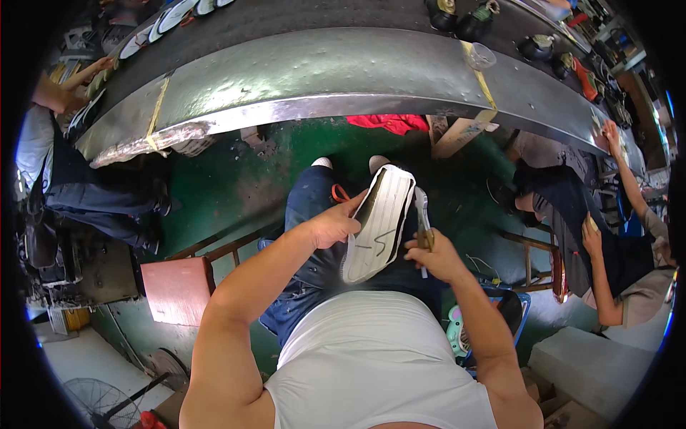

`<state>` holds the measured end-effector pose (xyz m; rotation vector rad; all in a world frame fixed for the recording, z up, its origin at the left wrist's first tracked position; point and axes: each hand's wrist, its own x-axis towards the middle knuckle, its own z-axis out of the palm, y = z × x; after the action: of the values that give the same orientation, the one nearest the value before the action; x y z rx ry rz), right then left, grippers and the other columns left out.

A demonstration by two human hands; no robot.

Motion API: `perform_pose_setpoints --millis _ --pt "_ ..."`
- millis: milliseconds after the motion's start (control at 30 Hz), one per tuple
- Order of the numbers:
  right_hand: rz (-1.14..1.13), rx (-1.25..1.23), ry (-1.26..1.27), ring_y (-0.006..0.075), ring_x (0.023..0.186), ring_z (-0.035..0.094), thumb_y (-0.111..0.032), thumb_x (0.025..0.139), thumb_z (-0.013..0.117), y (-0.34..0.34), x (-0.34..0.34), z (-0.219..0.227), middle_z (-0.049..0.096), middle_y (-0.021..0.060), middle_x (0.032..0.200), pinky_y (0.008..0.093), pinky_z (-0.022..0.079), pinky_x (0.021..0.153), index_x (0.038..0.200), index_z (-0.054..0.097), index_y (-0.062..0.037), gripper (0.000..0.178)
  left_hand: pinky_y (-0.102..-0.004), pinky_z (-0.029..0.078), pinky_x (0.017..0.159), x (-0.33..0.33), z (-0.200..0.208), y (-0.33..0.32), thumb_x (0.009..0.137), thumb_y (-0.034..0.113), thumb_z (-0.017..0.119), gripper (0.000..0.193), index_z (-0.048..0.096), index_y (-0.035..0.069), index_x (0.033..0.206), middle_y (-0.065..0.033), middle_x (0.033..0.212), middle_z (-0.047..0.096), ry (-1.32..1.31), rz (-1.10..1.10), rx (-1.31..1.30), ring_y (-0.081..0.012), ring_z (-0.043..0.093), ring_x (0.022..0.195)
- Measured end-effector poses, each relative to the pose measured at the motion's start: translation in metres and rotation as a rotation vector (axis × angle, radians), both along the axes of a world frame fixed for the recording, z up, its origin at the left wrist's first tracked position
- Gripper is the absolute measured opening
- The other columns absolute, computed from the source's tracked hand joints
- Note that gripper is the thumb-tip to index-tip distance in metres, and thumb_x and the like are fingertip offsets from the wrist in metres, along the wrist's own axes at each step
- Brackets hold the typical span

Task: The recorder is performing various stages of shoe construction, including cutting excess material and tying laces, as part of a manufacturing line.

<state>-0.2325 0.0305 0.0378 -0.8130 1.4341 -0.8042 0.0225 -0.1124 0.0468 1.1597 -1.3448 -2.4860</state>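
Observation:
Over my lap is a shoe (379, 225), its white underside up, with lengthwise lines and dark hand-drawn marks on it. My left hand (334, 224) grips its left edge, thumb near the dark side opening. Close to the shoe's right edge, my right hand (440, 256) is closed around a slim metal hand tool (422, 201). The tool's silver end points away from me along the shoe; my fingers hide its middle, and I cannot tell its exact kind. Whether it touches the shoe is unclear.
A metal-edged conveyor bench (300, 68) runs across the front, carrying white shoe parts (161, 27) and dark shoes (477, 20). Co-workers sit at left (93, 171) and right (579, 222). A pinkish stool (177, 292) stands left; a fan (107, 404) is lower left.

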Motion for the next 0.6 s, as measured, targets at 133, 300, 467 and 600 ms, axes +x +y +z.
perform_pose_setpoints --millis 133,300,467,600 --pt "0.394 0.059 0.533 0.0322 0.081 0.071 -0.027 0.096 0.06 0.015 -0.026 0.055 0.069 0.0198 0.085 0.0412 0.055 0.071 0.116 0.06 -0.0021 0.032 -0.0335 0.026 0.12 0.009 -0.046 0.05 0.079 0.008 0.069 0.096 0.014 -0.002 0.158 -0.0203 0.159 0.031 -0.065 0.011 -0.432 -0.0279 0.03 0.148" --pt "0.698 -0.237 0.78 0.0404 0.094 0.067 -0.019 0.092 0.062 0.009 -0.02 0.067 0.07 0.02 0.101 0.0454 0.053 0.083 0.13 0.057 -0.0017 0.042 -0.0326 0.016 0.123 0.002 -0.034 0.073 0.083 0.014 0.072 0.097 0.012 -0.003 0.157 -0.0225 0.165 0.013 -0.177 -0.031 -0.698 -0.0296 0.013 0.154" --pt "0.832 -0.522 0.905 0.0379 0.101 0.065 -0.006 0.087 0.061 -0.02 -0.016 0.055 0.064 0.0199 0.112 0.0462 0.053 0.083 0.13 0.052 0.0061 0.045 -0.0324 0.015 0.123 0.005 -0.033 0.075 0.085 0.014 0.07 0.097 0.009 -0.003 0.158 -0.0224 0.165 0.01 -0.179 -0.047 -0.708 -0.0299 0.012 0.154" --pt "1.019 -0.368 1.038 0.0375 0.098 0.066 -0.008 0.089 0.06 -0.045 0.005 0.079 0.066 0.0192 0.107 0.0466 0.053 0.083 0.121 0.056 0.0063 0.036 -0.0318 0.014 0.124 0.01 -0.029 0.077 0.084 0.012 0.071 0.098 0.007 -0.003 0.158 -0.0215 0.166 0.008 -0.216 -0.042 -0.677 -0.0291 0.01 0.155"
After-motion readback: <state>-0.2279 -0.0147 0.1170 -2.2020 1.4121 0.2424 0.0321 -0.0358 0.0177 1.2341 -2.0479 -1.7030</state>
